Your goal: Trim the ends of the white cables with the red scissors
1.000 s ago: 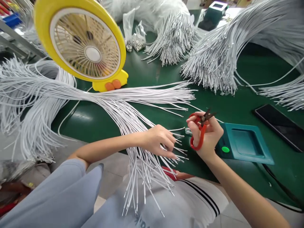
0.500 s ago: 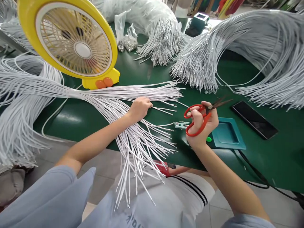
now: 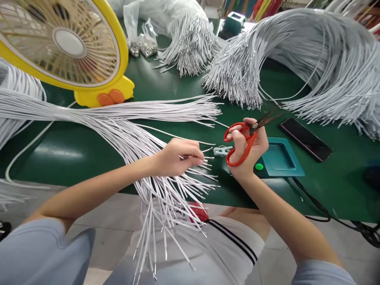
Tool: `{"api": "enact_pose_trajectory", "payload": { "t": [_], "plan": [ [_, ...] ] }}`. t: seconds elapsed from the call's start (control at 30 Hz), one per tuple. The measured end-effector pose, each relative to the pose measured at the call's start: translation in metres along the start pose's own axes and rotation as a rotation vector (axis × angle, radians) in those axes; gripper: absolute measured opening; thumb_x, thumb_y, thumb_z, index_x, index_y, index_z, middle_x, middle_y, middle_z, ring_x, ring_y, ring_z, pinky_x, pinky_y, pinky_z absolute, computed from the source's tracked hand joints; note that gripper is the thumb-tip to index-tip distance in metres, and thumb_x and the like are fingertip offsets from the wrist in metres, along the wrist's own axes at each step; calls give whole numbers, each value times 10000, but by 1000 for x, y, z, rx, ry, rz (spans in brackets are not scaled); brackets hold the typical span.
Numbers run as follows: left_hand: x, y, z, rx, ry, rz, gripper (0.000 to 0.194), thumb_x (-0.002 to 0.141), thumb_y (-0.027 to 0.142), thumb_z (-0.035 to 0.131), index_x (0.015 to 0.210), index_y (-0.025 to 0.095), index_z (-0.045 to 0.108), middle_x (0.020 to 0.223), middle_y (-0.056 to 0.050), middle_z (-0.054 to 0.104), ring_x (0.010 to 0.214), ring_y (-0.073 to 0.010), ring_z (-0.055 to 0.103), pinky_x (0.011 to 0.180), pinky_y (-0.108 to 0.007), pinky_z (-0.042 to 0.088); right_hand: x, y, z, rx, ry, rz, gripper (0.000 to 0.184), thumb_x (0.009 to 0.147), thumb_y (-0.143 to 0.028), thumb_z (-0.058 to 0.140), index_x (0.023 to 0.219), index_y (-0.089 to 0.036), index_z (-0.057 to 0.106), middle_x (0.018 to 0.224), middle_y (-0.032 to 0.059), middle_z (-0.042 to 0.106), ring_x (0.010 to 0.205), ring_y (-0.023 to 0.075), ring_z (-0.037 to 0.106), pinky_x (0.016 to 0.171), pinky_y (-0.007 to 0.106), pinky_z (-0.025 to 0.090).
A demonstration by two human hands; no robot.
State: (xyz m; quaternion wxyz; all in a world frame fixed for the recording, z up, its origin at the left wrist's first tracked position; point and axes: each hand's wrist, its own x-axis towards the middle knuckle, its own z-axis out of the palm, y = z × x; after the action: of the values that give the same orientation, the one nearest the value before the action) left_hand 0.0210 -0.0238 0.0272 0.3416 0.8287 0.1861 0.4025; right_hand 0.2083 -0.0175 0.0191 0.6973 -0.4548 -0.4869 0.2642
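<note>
Thin white insulated wires (image 3: 114,138) spread from a gathered neck below a yellow fan (image 3: 69,43), across a green tabletop (image 3: 181,86) and over its near edge. Each strand is probably light and springy, bending easily but apt to splay and tangle; the gathered neck would be the firmest place to hold the bunch, and a single wire is best pinched just behind its tip. A left hand (image 3: 179,156) rests over the fanned ends, thumb and fingertips drawn together, though whether a wire is caught between them cannot be told. Just beyond, a pale spring clip (image 3: 222,151) lies near the tips. A right hand (image 3: 252,154) grips red-handled scissors (image 3: 254,126), fingers wrapped around the loops and blades slightly parted, pointing away; rigid and likely light, they are safest held by those loops.

The frame crops the fan and the far ends of the wires at left. Strands vanish beneath the left forearm and hand. The clip's right end slips behind the scissors, and the right hand partly covers a teal device (image 3: 283,158), perhaps a small scale.
</note>
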Motion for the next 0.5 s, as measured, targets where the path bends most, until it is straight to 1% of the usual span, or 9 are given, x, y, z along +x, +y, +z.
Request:
{"api": "enact_pose_trajectory", "payload": {
  "t": [0.07,0.1,0.17,0.23,0.3,0.37,0.43,0.5],
  "plan": [
    [3,-10,-2,-99,44,-89,123,837,173,578,769,128,670,692,-43,614,548,-81,514,467,-184,400,-2,1,0,-27,-20,-28,196,776,-216,623,963,-244,573,717,-39,568,590,113,546,587,285,482],
    [3,-17,-3,-108,69,-113,113,825,171,590,773,127,679,703,-45,617,562,-83,522,475,-184,409,-3,1,0,-36,-33,-41,198,780,-219,623,970,-243,572,713,-39,564,597,115,552,592,286,485],
    [4,-29,-3,-66,119,-132,89,797,166,623,769,125,697,710,-51,633,615,-98,537,532,-201,441,-4,2,0,-52,-52,-67,196,790,-228,619,979,-250,574,709,-40,559,601,116,559,597,286,489],
    [5,-37,-3,-32,169,-166,71,769,169,664,741,118,705,673,-47,640,598,-94,506,537,-210,422,-5,2,-1,-72,-69,-84,184,801,-238,609,980,-268,580,708,-38,558,598,121,563,589,292,490],
    [5,-41,-3,-88,195,-249,86,750,182,689,723,102,707,627,-38,633,534,-74,460,481,-201,371,-6,2,-1,-91,-76,-97,182,800,-247,611,977,-282,586,708,-32,562,598,135,565,574,307,487],
    [6,-42,-4,-193,200,-347,118,743,199,696,715,86,709,593,-35,627,489,-65,460,440,-191,349,-7,2,0,-85,-78,-115,192,784,-243,628,970,-279,594,700,-21,567,593,148,562,558,321,481],
    [7,-44,-6,-269,207,-418,143,742,222,702,716,81,714,593,-43,642,502,-79,520,452,-190,390,-7,4,2,-63,-69,-142,208,758,-223,642,958,-265,605,685,-11,562,575,150,554,526,320,465],
    [8,-47,-8,-317,226,-449,160,751,243,703,728,85,716,618,-47,662,540,-93,576,490,-193,441,-6,5,3,-60,-62,-155,219,738,-191,634,948,-250,614,670,-5,550,560,144,548,501,310,445]
  ]
}}
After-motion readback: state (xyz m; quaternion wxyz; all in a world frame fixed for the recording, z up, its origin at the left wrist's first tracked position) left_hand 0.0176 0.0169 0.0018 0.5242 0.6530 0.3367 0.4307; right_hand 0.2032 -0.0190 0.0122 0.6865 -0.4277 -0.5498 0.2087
